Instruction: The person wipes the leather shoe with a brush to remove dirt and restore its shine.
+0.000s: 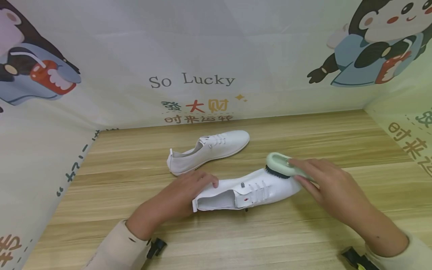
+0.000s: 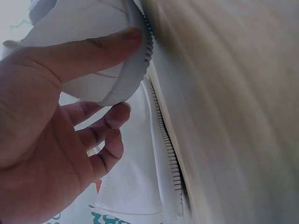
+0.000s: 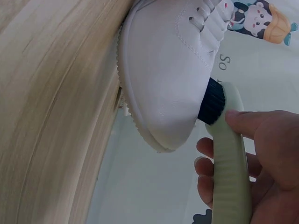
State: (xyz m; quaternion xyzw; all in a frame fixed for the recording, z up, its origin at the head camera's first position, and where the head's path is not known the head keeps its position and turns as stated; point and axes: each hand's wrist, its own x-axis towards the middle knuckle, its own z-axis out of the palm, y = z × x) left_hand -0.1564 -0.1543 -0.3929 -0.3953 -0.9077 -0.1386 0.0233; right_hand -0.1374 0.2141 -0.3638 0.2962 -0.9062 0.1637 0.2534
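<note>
A white lace-up shoe (image 1: 229, 193) lies near the middle of the wooden table, toe pointing right. My left hand (image 1: 182, 191) grips its heel; in the left wrist view the thumb presses the heel's side near the sole, with the other fingers curled behind. My right hand (image 1: 332, 187) holds a pale green scrub brush (image 1: 277, 160) by its handle. The brush's dark bristles (image 3: 212, 101) touch the shoe's upper near the toe. Behind, a second white shoe (image 1: 216, 148) stands alone, its toe also to the right.
The wood-grain table (image 1: 216, 240) is bordered by a pale printed cloth (image 1: 202, 45) at the back and both sides. Dark wrist devices (image 1: 156, 248) sit at both cuffs.
</note>
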